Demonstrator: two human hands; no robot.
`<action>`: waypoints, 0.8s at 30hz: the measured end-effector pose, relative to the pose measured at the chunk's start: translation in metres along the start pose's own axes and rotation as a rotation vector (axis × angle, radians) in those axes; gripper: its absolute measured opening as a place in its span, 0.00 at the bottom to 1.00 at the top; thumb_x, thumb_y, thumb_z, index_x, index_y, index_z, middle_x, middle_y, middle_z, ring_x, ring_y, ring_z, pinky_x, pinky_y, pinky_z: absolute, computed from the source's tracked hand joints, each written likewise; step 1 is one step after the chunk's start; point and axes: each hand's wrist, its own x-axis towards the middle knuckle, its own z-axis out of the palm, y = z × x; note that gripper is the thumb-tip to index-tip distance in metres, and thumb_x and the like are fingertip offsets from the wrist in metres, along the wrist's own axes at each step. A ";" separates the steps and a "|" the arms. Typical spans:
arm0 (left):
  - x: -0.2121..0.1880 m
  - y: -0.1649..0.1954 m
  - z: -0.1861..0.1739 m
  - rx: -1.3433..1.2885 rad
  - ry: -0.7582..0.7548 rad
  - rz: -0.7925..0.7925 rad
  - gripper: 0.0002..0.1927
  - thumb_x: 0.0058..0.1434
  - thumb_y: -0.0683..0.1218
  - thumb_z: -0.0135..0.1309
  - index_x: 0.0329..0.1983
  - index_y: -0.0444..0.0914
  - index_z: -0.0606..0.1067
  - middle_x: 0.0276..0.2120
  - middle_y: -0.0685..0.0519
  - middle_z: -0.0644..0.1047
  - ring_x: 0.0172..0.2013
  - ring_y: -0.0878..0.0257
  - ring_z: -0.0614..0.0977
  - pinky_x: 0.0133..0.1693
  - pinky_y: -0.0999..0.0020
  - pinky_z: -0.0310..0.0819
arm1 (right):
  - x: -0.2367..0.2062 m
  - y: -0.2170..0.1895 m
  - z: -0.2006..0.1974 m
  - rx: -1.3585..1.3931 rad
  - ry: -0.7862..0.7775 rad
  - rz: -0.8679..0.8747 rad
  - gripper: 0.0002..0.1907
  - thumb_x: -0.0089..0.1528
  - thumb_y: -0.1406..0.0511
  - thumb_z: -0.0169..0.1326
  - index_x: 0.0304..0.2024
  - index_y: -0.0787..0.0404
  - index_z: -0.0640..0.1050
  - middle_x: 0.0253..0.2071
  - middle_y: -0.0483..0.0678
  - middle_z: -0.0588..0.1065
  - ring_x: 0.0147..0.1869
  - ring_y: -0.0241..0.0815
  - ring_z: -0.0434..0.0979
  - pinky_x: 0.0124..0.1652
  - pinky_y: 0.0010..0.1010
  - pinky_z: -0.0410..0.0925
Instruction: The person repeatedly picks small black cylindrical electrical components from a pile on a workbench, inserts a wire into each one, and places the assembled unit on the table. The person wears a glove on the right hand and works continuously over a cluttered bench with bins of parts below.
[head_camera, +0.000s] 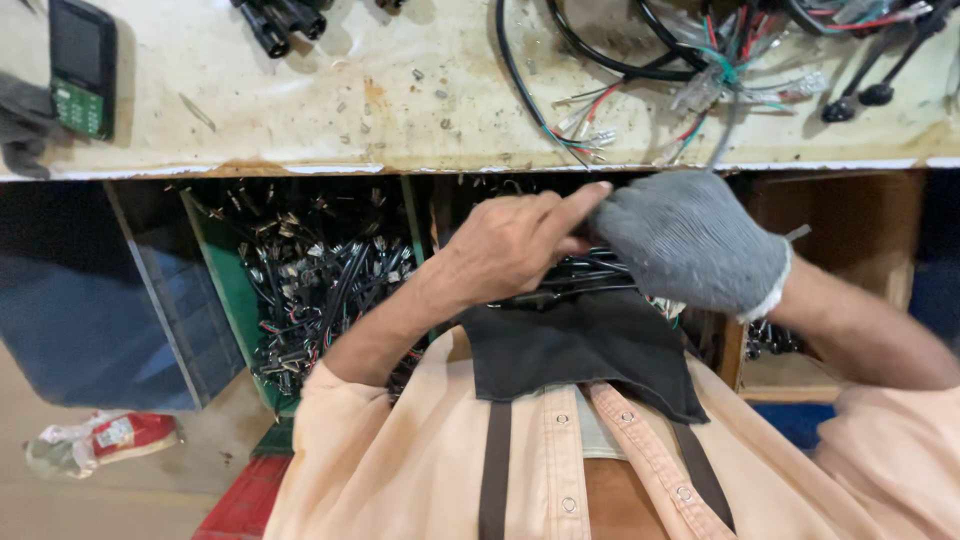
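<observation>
Workshop | stained workbench (330, 110) across top | wire harnesses (700, 70) upper right | bin of connectors (320, 270) centre left

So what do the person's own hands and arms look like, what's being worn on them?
The left hand is bare, with no glove. The right hand wears a grey knit glove with a pale cuff edge at the wrist. Both forearms are uncovered, and the peach button-up shirt has its sleeves ending above them. A dark apron hangs in front.

Peach snap-button shirt, dark apron, grey knit glove (690, 240).
</observation>
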 end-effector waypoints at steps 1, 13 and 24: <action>0.000 0.000 0.001 -0.017 -0.061 0.005 0.32 0.68 0.50 0.60 0.70 0.34 0.64 0.31 0.49 0.74 0.30 0.54 0.78 0.33 0.60 0.74 | -0.002 0.006 0.002 0.093 0.012 -0.003 0.10 0.49 0.68 0.59 0.33 0.62 0.77 0.27 0.54 0.76 0.31 0.58 0.78 0.31 0.47 0.68; -0.025 -0.001 0.042 0.274 -0.128 0.322 0.12 0.59 0.46 0.55 0.46 0.39 0.74 0.38 0.53 0.76 0.41 0.59 0.77 0.43 0.63 0.69 | -0.034 -0.019 0.009 0.119 -0.332 -0.037 0.19 0.56 0.55 0.59 0.38 0.65 0.75 0.26 0.55 0.76 0.30 0.57 0.80 0.29 0.45 0.71; -0.038 0.010 0.016 -0.081 -0.088 0.142 0.10 0.64 0.46 0.62 0.44 0.37 0.78 0.28 0.52 0.76 0.31 0.55 0.78 0.36 0.59 0.70 | 0.174 0.062 0.034 -0.517 0.487 0.328 0.16 0.66 0.53 0.61 0.29 0.55 0.80 0.18 0.48 0.73 0.20 0.48 0.75 0.20 0.43 0.65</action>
